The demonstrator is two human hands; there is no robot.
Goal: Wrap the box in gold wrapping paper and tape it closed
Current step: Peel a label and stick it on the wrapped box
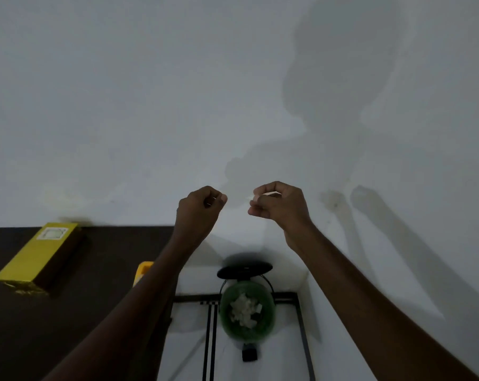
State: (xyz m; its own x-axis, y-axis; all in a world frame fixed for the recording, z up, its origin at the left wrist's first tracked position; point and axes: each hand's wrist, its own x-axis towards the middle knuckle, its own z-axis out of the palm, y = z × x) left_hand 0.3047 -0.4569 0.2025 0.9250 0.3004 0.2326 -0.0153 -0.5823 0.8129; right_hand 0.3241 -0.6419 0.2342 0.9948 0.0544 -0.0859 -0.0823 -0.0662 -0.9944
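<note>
- Gold-wrapped long box point(37, 257) lies on the dark brown table point(67, 325), far to my left, with its far end near the wall. It has a small white label point(52, 233) on top near the far end.
- I see my left hand point(198, 209) held up in front of the pale grey wall point(150, 92). Its fingers are curled in and its thumb and first finger are pressed together. I cannot tell if anything is between them.
- My right hand point(276, 206) is up beside it, a little apart. Its fingers are curled and it pinches a small pale scrap point(250, 197), maybe tape. The scrap is too small for me to be sure.
- Both hands are well apart from the box.
- Below my hands, on the white floor, stands a round green bin point(248, 312) with its black lid point(245, 269) tipped open. White crumpled bits point(245, 310) lie inside.
- A small yellow thing point(143, 270) peeks out at the table edge, partly hidden by my left arm.
</note>
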